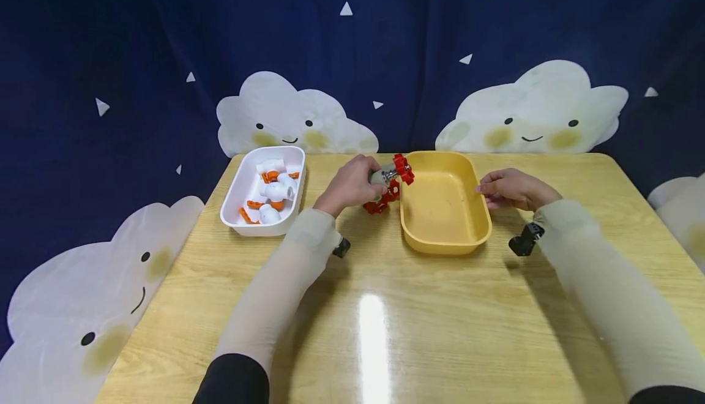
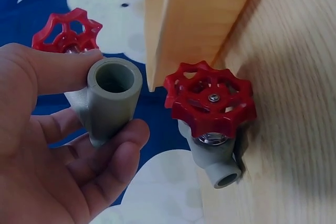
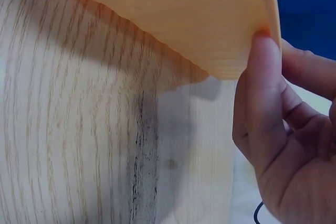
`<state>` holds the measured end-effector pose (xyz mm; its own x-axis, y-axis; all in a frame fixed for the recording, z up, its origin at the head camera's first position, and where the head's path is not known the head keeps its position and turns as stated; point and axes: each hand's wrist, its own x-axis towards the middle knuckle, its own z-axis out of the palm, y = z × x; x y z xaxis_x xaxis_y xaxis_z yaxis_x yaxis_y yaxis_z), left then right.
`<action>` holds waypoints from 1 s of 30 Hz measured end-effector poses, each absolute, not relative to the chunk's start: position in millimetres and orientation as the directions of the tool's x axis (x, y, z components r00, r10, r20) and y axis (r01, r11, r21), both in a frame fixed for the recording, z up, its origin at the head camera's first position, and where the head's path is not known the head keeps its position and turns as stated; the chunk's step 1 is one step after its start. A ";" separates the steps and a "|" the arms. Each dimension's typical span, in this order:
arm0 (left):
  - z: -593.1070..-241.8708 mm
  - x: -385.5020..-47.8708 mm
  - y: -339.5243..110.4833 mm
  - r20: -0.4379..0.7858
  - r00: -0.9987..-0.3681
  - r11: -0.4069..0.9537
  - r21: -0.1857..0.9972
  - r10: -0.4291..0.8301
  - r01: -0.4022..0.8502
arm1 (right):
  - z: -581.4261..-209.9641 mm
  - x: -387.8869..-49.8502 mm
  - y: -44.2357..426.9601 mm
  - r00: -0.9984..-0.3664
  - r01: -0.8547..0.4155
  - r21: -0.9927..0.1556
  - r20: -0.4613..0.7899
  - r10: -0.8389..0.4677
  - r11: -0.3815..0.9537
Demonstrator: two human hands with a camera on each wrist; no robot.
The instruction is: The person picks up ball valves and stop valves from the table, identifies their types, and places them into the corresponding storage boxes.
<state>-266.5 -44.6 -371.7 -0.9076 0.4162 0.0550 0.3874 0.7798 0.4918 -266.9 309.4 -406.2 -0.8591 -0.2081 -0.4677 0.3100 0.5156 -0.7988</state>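
My left hand (image 1: 354, 185) grips a grey valve (image 2: 110, 95) with a red handwheel (image 1: 404, 169), lifted just left of the yellow tray (image 1: 440, 248). In the left wrist view, thumb and fingers wrap its grey body, one round opening facing the camera. More red-wheeled valves (image 2: 212, 103) stand on the table beside the tray's left wall; their number is partly hidden by overlap. My right hand (image 1: 512, 188) pinches the tray's right rim between thumb and fingers, as the right wrist view shows at the tray wall (image 3: 184, 14). Nothing lies inside the yellow tray.
A white tray (image 1: 227, 220) at the back left holds several white pipe fittings (image 1: 276, 191) with orange handles. The wooden table (image 1: 440, 330) reaches a dark blue curtain (image 1: 308, 37) with cloud shapes behind it.
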 end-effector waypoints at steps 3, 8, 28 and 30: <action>-369.9 -268.1 -42.8 0.035 -0.910 0.803 0.456 0.413 0.383 | -405.4 -269.0 308.0 -0.860 0.303 -0.795 -0.466 -0.209 0.525; -369.8 -268.1 -38.5 0.005 -0.903 0.829 0.393 0.430 0.397 | -405.5 -270.0 306.0 -0.854 0.305 -0.785 -0.476 -0.210 0.539; -348.5 -276.3 -8.9 -0.013 -0.893 0.868 0.241 0.451 0.434 | -406.5 -267.9 307.1 -0.854 0.304 -0.766 -0.482 -0.194 0.567; -345.5 -279.1 -6.7 -0.024 -0.893 0.873 0.225 0.449 0.433 | -406.4 -269.0 309.0 -0.855 0.306 -0.761 -0.484 -0.187 0.571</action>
